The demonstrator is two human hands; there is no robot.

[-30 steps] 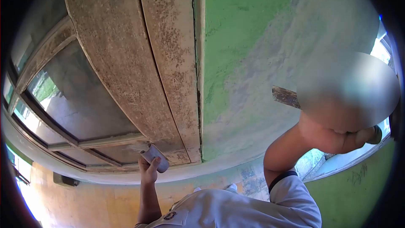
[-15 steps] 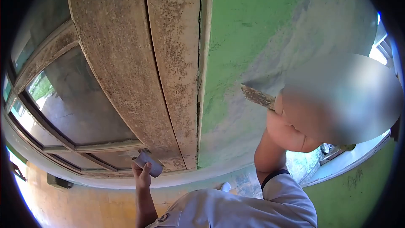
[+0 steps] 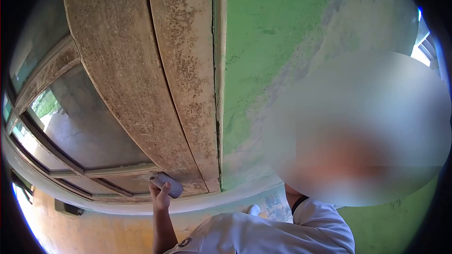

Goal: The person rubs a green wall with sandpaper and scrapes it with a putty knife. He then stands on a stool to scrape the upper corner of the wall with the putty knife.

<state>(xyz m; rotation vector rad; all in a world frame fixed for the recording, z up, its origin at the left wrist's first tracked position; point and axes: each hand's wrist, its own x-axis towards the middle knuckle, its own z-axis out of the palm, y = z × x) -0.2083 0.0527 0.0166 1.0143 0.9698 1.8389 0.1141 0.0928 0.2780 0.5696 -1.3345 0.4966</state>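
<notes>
My left hand is closed around a grey cylindrical object, close to the lower end of the worn wooden frame. A large blurred patch covers my right hand in front of the green wall, leaving only a skin-coloured smear inside it. Its fingers and anything in them cannot be made out. Part of the right forearm shows above the sleeve. The wall surface beside the blur is patchy green and grey.
Window panes with wooden bars curve along the left. A yellowish floor lies below. A dark block is at the lower left, and a bright opening at the far right.
The view has shifted slightly, moving the wooden frame left. My right hand and the flat scraper-like tool it held have gone behind the blur. My left hand still holds the cylinder.
</notes>
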